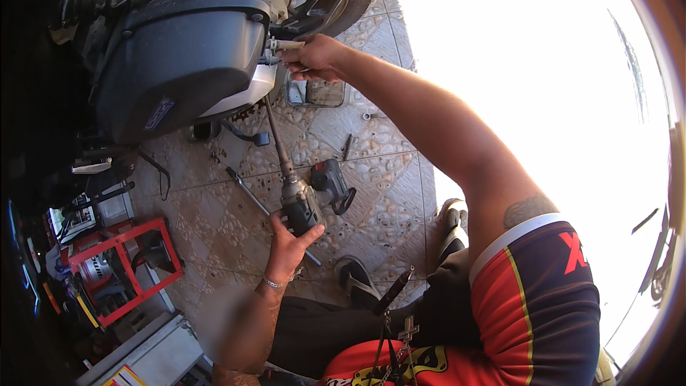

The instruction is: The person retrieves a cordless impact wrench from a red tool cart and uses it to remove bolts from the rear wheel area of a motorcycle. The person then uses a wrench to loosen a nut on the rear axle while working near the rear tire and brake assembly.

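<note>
My left hand [291, 237] grips a black-and-grey impact wrench [304, 209], whose long extension [279, 141] reaches up to the underside of the motorcycle's dark grey engine-side housing [171, 61]. My right hand [318, 58] has curled fingers at small pale fittings [286, 44] on the housing's right edge; exactly what they hold is hard to make out. A long silver bar tool [245, 190] lies on the tiles beside the wrench. A shallow tray [314, 94] with dark residue sits below my right hand.
A rear wheel [339, 0] is at the top. A red metal frame [121, 271] with cans and tools stands at left. A ring spanner [368, 116] and a thin dark piece [348, 146] lie on the patterned tiles [379, 193]. Bright sunlight washes out the right side.
</note>
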### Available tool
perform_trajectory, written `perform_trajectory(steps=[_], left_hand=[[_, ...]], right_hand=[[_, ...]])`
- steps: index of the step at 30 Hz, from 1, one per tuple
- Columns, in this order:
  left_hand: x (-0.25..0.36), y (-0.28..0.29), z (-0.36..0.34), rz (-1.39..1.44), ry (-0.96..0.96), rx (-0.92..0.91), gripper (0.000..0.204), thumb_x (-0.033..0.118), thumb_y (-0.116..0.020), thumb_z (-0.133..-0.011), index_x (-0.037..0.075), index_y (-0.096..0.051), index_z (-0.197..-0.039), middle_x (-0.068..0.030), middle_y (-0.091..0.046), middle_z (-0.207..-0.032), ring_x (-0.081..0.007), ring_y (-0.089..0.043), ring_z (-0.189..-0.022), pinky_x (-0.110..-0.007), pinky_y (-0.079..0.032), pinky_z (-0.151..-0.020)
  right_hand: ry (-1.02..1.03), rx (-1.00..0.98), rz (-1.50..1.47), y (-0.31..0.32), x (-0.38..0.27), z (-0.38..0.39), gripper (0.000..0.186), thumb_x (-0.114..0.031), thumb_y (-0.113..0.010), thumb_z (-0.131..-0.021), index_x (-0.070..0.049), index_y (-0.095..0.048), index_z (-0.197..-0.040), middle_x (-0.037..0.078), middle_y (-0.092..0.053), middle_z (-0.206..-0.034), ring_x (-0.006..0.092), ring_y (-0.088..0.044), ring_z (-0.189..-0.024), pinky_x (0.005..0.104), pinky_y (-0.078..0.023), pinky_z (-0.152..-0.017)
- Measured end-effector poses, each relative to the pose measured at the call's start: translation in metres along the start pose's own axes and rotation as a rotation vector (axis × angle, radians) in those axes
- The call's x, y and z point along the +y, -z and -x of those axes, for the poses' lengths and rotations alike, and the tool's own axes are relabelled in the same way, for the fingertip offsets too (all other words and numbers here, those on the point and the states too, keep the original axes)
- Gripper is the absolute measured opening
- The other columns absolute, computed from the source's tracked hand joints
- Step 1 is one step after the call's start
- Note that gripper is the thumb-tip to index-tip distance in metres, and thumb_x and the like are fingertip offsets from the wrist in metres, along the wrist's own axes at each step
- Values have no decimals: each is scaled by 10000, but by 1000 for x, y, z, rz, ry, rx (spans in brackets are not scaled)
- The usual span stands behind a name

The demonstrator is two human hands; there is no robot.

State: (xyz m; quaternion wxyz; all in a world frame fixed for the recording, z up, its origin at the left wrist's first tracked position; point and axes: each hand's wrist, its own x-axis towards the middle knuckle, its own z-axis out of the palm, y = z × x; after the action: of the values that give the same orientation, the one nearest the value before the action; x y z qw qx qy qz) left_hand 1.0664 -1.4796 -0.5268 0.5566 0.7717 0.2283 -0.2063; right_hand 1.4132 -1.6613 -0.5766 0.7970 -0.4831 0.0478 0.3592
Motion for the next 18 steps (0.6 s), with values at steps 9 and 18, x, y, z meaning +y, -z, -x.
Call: perform_trajectory(steps=[9,18], left_hand=[[4,1,0,43,81,-22,756,134,-860,-834,1,-299,-1323,-166,-569,-1230,-194,-609,-1090,-354,-530,-937],[8,0,0,58,92,-32,760,124,-859,-832,-4,-290,-1320,-161,-544,-1237,-182,-599,-1098,-339,-538,-924]], right_hand=[[-16,-38,-110,-4,-2,0,201,-208,-701,-981,-21,-695,-1056,75,-706,-910,152,-676,-740,297,-589,-580],[2,117,9,-8,-1,1,214,-184,-819,-888,-20,-717,-979,72,-698,-825,135,-658,-660,253,-555,-530]])
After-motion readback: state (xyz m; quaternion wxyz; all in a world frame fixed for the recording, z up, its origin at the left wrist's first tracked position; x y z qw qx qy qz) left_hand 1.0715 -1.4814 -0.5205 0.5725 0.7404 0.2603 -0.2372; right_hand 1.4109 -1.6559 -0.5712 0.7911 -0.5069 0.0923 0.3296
